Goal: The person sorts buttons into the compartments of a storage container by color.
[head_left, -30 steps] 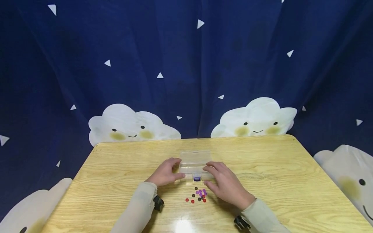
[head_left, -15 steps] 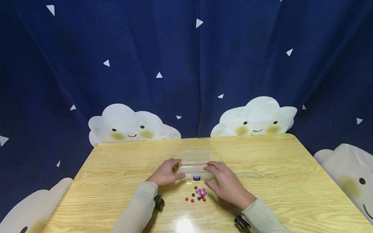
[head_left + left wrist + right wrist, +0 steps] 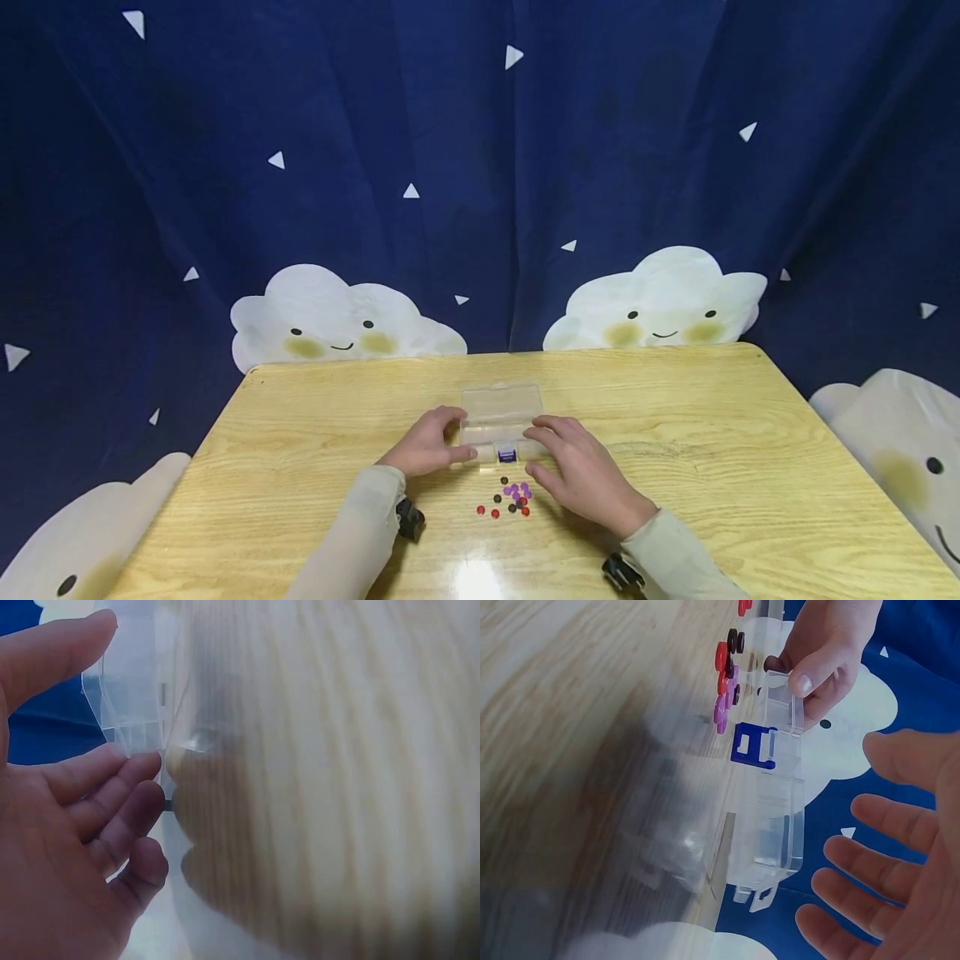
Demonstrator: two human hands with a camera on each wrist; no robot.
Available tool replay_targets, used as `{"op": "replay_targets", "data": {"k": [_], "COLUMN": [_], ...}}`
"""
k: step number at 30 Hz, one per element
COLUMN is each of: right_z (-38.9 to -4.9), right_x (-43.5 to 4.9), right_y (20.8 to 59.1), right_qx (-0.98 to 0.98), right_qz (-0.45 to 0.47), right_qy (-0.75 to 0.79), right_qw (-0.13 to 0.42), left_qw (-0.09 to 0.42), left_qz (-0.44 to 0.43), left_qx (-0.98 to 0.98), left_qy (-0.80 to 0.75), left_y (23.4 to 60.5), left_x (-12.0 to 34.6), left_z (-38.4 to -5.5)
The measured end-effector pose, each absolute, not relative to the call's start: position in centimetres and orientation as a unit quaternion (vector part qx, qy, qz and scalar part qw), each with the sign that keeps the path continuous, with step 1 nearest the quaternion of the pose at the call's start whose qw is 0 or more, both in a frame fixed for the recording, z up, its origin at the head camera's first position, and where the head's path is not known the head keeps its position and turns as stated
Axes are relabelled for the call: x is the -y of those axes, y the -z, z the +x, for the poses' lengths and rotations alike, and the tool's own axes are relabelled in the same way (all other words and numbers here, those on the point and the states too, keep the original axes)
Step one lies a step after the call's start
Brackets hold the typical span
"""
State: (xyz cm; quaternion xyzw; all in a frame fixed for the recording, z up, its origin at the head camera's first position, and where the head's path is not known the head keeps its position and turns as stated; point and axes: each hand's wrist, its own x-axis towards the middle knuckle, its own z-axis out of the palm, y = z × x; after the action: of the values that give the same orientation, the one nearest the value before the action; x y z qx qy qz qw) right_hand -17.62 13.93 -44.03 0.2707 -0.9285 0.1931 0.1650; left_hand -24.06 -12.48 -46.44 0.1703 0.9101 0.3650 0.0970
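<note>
head view: look first at the fingers of the left hand, bent around the left end of a clear box. next, see the right hand, with fingers spread apart and holding nothing, just beside the right end. find the clear box on the surface, near the middle, with its lid open and tipped to the far side. spot a blue clip at the middle of its front. on the near side of the box, see small round bits: purple bits bunched up, with black bits and red bits close by. by each sleeve, find something black. past the surface, see a dark blue curtain with white clouds.
</note>
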Motion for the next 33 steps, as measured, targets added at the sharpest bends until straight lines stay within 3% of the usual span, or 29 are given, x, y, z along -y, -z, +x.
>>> {"op": "replay_targets", "data": {"k": [14,33], "right_z": [-17.4,-17.3], "right_x": [-14.0,-14.0], "right_y": [44.3,44.7], "right_qx": [0.932,0.932], "right_qz": [0.267,0.272], "right_qy": [-0.19,-0.193], "right_qw": [0.158,0.144], "left_qw": [0.066,0.066], "left_qz": [0.173,0.156], "left_qx": [-0.929,-0.94], "left_qy": [-0.319,-0.296], "left_y": [46.3,46.0], "left_x": [11.8,11.4], "left_z": [-24.1,-24.1]}}
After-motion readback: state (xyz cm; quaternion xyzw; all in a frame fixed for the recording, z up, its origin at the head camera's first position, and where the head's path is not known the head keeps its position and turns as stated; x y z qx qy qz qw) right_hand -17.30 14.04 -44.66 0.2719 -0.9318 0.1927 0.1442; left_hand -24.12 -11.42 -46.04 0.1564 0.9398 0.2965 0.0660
